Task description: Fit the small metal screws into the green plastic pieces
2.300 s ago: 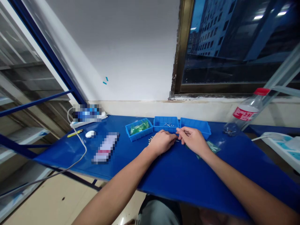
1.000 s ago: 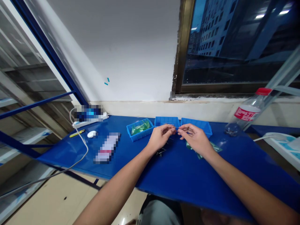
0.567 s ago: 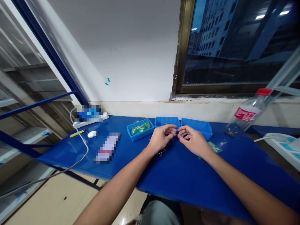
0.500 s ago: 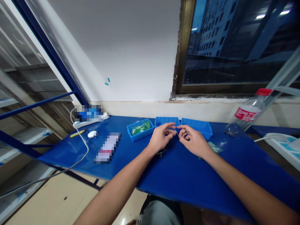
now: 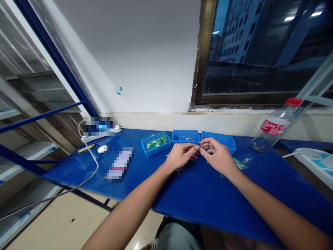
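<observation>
My left hand and my right hand meet above the blue table, both in a pinch. Between the touching fingertips is a small thin metal piece, almost wholly covered by the fingers; its exact kind cannot be made out. Just behind my hands stands the middle blue bin, with several thin silver metal pieces in it. Some small dark and metallic parts lie on the table under my left wrist, partly hidden.
A blue bin holding green packets stands left; another blue bin is behind my right hand. Clear green packets lie near my right wrist. A red-capped bottle, a white mouse, a yellow cutter and a cable are farther out.
My fingertips have come together over the thin metal piece, which showed between them before. My left hand has dropped slightly, uncovering the metal pieces in the middle bin.
</observation>
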The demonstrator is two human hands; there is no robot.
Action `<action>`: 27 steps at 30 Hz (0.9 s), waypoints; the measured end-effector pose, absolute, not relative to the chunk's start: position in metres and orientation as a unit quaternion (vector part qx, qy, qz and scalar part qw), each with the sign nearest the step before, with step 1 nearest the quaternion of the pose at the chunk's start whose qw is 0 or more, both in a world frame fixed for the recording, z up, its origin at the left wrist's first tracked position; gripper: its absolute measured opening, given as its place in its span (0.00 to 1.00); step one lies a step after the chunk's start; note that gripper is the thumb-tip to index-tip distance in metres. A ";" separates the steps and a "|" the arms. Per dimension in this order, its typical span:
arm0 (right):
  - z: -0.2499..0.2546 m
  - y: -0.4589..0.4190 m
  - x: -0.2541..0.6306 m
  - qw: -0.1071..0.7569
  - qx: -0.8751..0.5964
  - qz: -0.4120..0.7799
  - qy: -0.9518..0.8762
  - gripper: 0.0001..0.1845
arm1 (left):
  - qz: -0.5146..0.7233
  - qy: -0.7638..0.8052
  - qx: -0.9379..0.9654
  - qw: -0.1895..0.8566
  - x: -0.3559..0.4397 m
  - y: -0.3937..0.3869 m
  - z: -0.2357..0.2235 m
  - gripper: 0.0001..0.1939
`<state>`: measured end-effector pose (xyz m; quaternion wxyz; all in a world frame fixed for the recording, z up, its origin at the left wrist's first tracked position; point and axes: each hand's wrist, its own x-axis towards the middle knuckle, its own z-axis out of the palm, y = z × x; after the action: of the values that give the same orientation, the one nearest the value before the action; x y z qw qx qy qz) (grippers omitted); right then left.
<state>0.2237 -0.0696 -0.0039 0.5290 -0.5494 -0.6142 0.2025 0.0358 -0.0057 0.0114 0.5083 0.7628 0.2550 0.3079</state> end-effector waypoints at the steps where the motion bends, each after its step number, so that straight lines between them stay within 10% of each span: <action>1: -0.002 -0.071 0.223 0.527 -0.557 0.189 -0.613 0.11 | 0.309 0.257 0.759 0.512 0.036 -0.005 0.011 0.25; 10: 0.000 -0.073 0.221 0.497 -0.545 0.124 -0.664 0.08 | 0.362 0.252 0.733 0.518 0.036 0.002 0.006 0.20; 17: 0.000 -0.073 0.219 0.496 -0.556 0.174 -0.643 0.12 | 0.406 0.276 0.720 0.492 0.036 0.003 0.005 0.44; 27: 0.001 -0.073 0.220 0.449 -0.566 0.180 -0.668 0.06 | 0.328 0.229 0.854 0.333 0.029 0.002 0.006 0.43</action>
<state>0.2201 -0.0733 0.0014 0.4492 -0.5657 -0.6676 0.1804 0.0285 0.0021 0.0061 0.3327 0.8540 0.2289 0.3281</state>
